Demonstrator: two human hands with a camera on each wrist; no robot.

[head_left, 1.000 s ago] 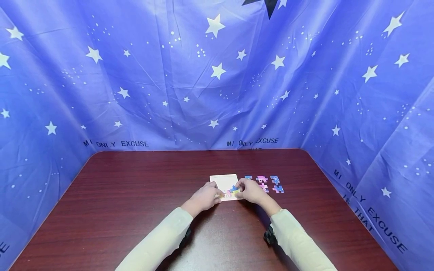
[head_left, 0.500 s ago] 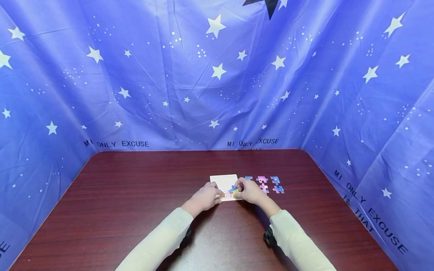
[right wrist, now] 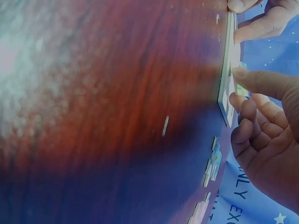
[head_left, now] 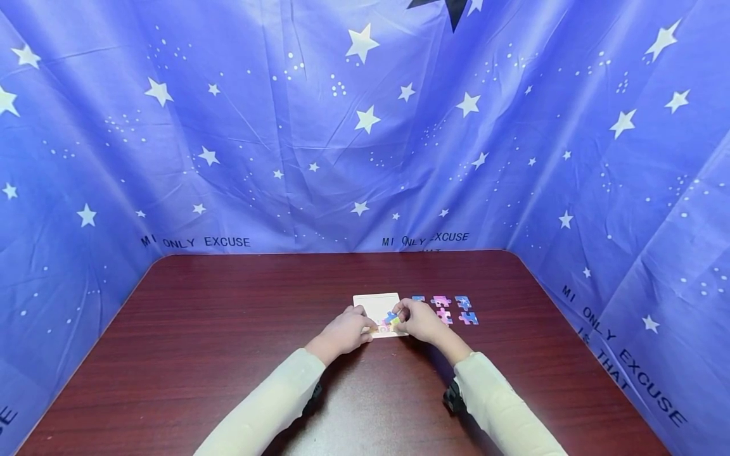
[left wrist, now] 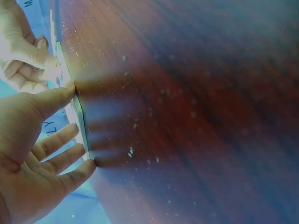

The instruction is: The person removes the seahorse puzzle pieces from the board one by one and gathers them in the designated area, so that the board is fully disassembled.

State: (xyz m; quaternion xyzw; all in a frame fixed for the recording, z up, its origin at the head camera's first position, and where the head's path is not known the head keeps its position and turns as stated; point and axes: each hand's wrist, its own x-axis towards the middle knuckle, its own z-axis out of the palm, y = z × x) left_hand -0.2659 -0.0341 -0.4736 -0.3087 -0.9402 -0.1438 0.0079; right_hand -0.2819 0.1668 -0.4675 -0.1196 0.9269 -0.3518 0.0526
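Observation:
A white puzzle board (head_left: 373, 305) lies on the table, with pink and yellow puzzle pieces (head_left: 384, 329) along its near edge. My left hand (head_left: 342, 332) rests at the board's near-left corner; in the left wrist view the thumb and spread fingers of this left hand (left wrist: 42, 144) touch its edge. With thumb and fingers, my right hand (head_left: 422, 322) pinches a blue-and-yellow puzzle piece (head_left: 390, 318) over the board's near-right part. The right wrist view shows a green-tinted bit of that piece (right wrist: 241, 88) beside the right hand's (right wrist: 266, 121) thumb. My fingers hide part of it.
Several loose puzzle pieces lie right of the board, among them a pink one (head_left: 441, 302) and blue ones (head_left: 467, 318). A dark red wooden table (head_left: 228, 304) carries everything. Blue star-patterned curtains (head_left: 319, 158) hang behind and at both sides.
The blue-and-yellow puzzle piece in my right hand has turned and shifted slightly left over the board. My left hand stays where it was.

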